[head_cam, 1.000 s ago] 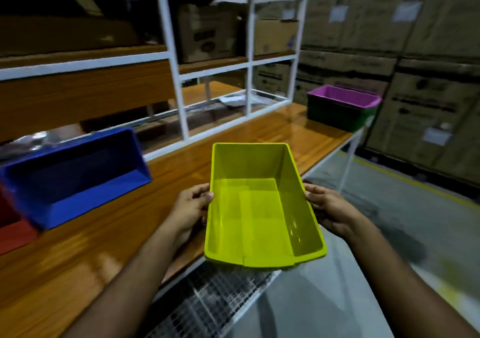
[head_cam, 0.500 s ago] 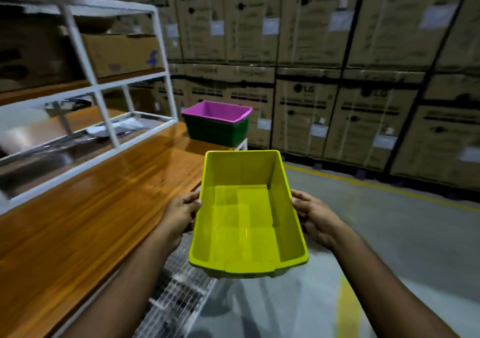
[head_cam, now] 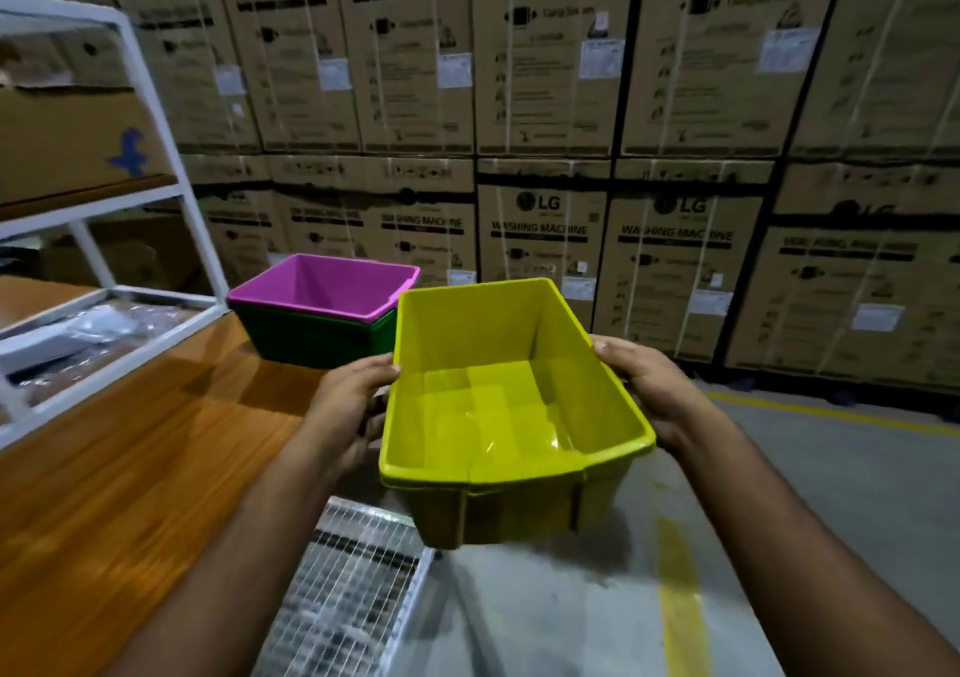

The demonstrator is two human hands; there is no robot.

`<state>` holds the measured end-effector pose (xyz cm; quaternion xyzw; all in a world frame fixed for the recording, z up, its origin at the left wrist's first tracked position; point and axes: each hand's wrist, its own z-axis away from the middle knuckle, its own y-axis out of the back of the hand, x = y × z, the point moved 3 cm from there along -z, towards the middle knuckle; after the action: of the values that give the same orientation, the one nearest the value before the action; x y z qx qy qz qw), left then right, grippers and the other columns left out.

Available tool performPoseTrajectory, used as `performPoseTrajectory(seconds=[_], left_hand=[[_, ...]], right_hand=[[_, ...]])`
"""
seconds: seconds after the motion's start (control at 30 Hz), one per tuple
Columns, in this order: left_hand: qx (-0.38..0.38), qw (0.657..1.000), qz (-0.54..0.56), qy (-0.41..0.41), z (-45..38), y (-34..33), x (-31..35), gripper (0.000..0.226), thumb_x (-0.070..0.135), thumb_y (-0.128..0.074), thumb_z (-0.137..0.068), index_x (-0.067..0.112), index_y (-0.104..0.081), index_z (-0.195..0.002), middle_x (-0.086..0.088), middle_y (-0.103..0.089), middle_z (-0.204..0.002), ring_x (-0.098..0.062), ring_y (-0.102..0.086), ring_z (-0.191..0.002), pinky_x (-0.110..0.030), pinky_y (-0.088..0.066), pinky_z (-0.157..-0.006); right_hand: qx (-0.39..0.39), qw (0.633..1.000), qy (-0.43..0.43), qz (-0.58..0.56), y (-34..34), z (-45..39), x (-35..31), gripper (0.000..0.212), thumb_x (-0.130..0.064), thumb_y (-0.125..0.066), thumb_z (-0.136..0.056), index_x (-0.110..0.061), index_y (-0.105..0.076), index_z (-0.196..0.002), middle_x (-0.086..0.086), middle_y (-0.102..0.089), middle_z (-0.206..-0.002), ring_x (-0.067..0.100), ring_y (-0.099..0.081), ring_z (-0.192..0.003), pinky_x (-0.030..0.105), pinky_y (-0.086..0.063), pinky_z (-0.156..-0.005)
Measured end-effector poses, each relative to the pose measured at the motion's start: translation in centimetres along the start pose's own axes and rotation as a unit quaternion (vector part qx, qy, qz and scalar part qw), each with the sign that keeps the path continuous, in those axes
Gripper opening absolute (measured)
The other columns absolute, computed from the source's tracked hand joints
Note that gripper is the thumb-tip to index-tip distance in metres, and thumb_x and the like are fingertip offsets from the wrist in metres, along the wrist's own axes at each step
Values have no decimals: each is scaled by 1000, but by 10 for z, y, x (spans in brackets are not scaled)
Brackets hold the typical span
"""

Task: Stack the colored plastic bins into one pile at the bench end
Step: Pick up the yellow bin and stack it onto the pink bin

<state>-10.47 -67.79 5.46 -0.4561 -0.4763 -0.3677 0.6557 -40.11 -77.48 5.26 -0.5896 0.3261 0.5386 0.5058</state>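
I hold an empty yellow bin (head_cam: 498, 411) in the air, off the front edge of the wooden bench (head_cam: 130, 468). My left hand (head_cam: 348, 411) grips its left wall and my right hand (head_cam: 649, 390) grips its right wall. At the bench's far end a purple bin (head_cam: 322, 286) sits nested inside a dark green bin (head_cam: 311, 338). The yellow bin is just right of that pile and closer to me, its far left corner overlapping the pile in view.
A white metal shelf frame (head_cam: 171, 156) with cardboard boxes stands along the bench's left side. A wire mesh shelf (head_cam: 348, 588) shows below the bench edge. Stacked washing machine cartons (head_cam: 545, 130) wall the back. Grey floor with yellow lines (head_cam: 680, 598) lies to the right.
I have walked along the bench with the yellow bin. The purple and green pile is now much closer, and the blue bin has dropped out of view.
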Motion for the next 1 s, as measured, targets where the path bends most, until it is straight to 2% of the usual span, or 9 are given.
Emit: performPoseTrajectory(seconds=[0.07, 0.2, 0.3, 0.37, 0.43, 0.53, 0.73, 0.87, 1.0], left_hand=[[-7, 1000, 8, 0, -40, -2, 22, 36, 5, -51, -82, 9, -69, -113, -14, -70, -99, -25, -63, -86, -35, -55, -73], [-12, 999, 15, -47, -102, -5, 85, 41, -6, -41, -81, 8, -69, -106, -11, -71, -95, -23, -60, -87, -38, -49, -76], [-1, 998, 9, -67, -136, 4, 120, 40, -1, -44, -84, 6, -65, -117, -16, -67, -112, -29, -59, -101, -43, -43, -85], [7, 997, 2, -75, -158, 16, 134, 39, 4, -46, -86, 7, -65, -120, -14, -67, -110, -27, -60, -98, -39, -46, -81], [21, 996, 4, -82, -175, 28, 142, 39, 4, -45, -86, 7, -65, -120, -13, -67, -108, -24, -61, -92, -36, -49, -75], [68, 994, 4, -90, -200, 49, 148, 38, 4, -45, -85, 9, -67, -116, -9, -68, -99, -18, -61, -82, -29, -53, -66], [195, 973, 30, -117, -241, 87, 156, 40, 1, -47, -84, 8, -66, -118, -7, -68, -96, -17, -61, -76, -32, -54, -70], [293, 943, 44, -151, -259, 102, 162, 36, 2, -46, -84, 13, -67, -111, -1, -69, -89, -14, -59, -73, -23, -54, -55], [357, 920, 46, -158, -271, 105, 163, 35, 3, -44, -86, 16, -67, -110, 4, -72, -82, -9, -64, -67, -22, -54, -55]], right_hand=[[-2, 1000, -5, -4, -6, -41, -17, 33, -14, -48, -98, -4, -61, -128, 25, -64, -125, 38, -60, -112, 53, -47, -100], [-27, 1000, 8, -12, -29, -122, -61, 33, -12, -47, -98, -1, -60, -127, 19, -73, -106, 24, -74, -84, 34, -61, -66], [-48, 999, 21, -13, -49, -173, -86, 34, -13, -48, -98, -3, -61, -127, 15, -74, -102, 18, -74, -77, 29, -58, -60], [-68, 997, 23, -12, -68, -212, -94, 34, -16, -49, -97, -6, -62, -127, 19, -69, -113, 19, -73, -82, 33, -60, -66], [-87, 996, 22, 0, -88, -249, -97, 34, -18, -51, -97, -7, -63, -127, 22, -66, -121, 29, -69, -100, 45, -58, -87], [-129, 991, 16, 15, -124, -303, -97, 34, -18, -52, -96, -7, -63, -126, 22, -68, -119, 35, -63, -111, 49, -52, -96], [-242, 970, -11, 24, -197, -402, -94, 31, -12, -51, -96, -4, -63, -124, 15, -74, -104, 22, -74, -82, 33, -60, -63], [-325, 945, -20, 37, -251, -465, -93, 32, -9, -55, -94, 0, -63, -123, 9, -77, -86, 18, -74, -74, 28, -58, -58], [-385, 920, -18, 68, -288, -508, -86, 33, -1, -55, -93, 1, -60, -126, 14, -71, -96, 11, -73, -68, 24, -58, -56]])
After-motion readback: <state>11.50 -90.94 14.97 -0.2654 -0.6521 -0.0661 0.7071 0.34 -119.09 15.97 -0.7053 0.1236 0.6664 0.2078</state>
